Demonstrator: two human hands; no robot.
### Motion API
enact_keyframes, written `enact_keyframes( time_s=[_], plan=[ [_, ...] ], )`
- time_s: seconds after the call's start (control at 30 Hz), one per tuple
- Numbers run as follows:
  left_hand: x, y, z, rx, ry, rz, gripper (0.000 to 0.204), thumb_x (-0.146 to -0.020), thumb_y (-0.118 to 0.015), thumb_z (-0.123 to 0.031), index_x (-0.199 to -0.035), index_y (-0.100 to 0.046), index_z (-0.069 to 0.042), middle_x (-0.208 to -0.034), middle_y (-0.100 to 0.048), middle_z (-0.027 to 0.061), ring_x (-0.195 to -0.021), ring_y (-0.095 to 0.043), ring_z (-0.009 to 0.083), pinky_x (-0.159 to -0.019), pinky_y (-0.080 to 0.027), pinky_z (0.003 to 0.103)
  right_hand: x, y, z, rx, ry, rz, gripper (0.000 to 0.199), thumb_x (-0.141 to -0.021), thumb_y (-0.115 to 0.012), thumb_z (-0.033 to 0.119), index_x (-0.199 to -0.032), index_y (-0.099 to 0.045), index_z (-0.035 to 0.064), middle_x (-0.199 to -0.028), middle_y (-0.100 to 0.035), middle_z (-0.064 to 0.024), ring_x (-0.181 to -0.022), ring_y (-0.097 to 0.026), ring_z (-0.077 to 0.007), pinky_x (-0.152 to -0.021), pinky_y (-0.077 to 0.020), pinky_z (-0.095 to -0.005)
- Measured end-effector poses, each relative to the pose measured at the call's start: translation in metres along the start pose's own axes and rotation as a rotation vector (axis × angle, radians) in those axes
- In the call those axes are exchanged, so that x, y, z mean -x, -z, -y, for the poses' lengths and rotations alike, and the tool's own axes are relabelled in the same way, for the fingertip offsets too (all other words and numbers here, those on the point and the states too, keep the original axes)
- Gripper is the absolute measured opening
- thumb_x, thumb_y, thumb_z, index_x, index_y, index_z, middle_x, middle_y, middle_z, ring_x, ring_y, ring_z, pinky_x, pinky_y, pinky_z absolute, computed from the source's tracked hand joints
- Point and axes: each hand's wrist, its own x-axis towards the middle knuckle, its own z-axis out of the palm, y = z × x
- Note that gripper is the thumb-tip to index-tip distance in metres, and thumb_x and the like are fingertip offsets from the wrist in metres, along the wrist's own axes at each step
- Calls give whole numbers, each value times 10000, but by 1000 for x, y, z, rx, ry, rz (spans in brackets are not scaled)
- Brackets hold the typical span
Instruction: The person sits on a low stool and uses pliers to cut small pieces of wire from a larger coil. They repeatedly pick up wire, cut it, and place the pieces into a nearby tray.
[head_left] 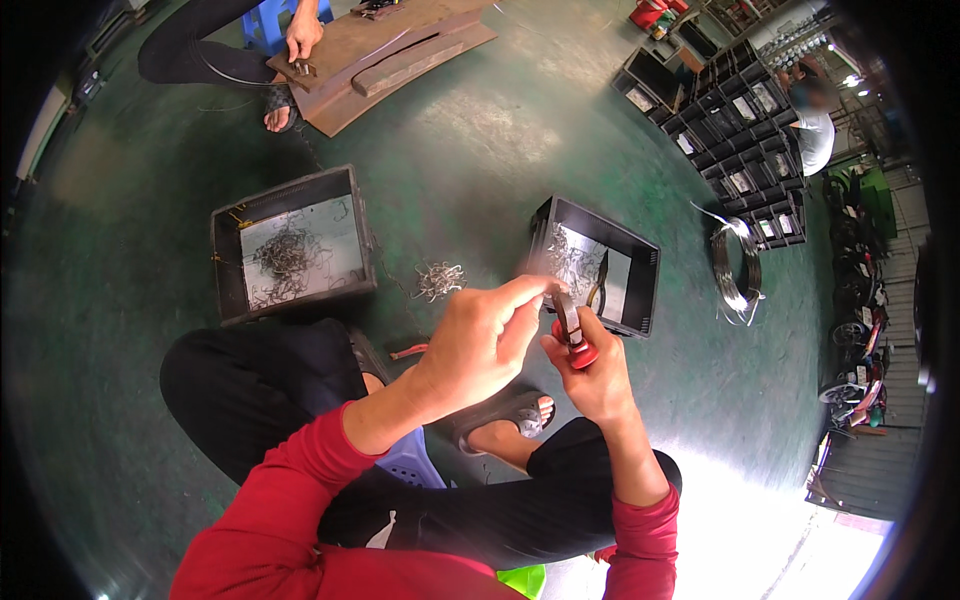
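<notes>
My right hand [602, 380] is closed around red-handled pliers [573, 325], their metal head pointing up and away from me. At the head of the pliers, my left hand [470, 340] pinches thumb and forefinger together; whatever lies between the fingertips is too small to make out. Just beyond my hands stands a black crate [648, 275] with small metal wire pieces [572, 258] and dark-handled pliers [600, 285] inside. A loose heap of bent wire pieces [440, 281] lies on the floor to its left. Farther left, another black crate [360, 225] holds a tangle of bent wire pieces [287, 254].
A red-handled tool [409, 351] lies near my feet. At the upper left, a co-worker's hand [304, 38] rests by a brown metal sheet [340, 118]. A wire coil [738, 268] and stacked black crates [745, 125] stand to the right, where another person [815, 135] bends over.
</notes>
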Motion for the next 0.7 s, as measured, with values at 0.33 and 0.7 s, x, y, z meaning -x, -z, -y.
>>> enact_keyframes(
  time_s=[0.33, 0.7],
  plan=[
    [3, -11, 3, -14, -15, -82, 244, -941, -482, -15, -1151, -607, -24, -566, -484, 8, -500, -474, 44, -461, -397, 228, -3, -8, -7, 85, 20, -101, 226, -790, -706, 68, -879, -505, 13, -719, -611, -170, -632, -595, -373, -590, -470, -362],
    [-21, 21, 18, 302, 344, 112, 164, -978, -465, -143, -1035, -498, 8, -873, -691, 140, -819, -696, 201, -622, -534, 284, -6, 30, 7, -92, -293, 268, 280, -844, -671, 116, -1075, -550, 13, -868, -650, -116, -785, -618, -204, -715, -475, -323]
  ],
)
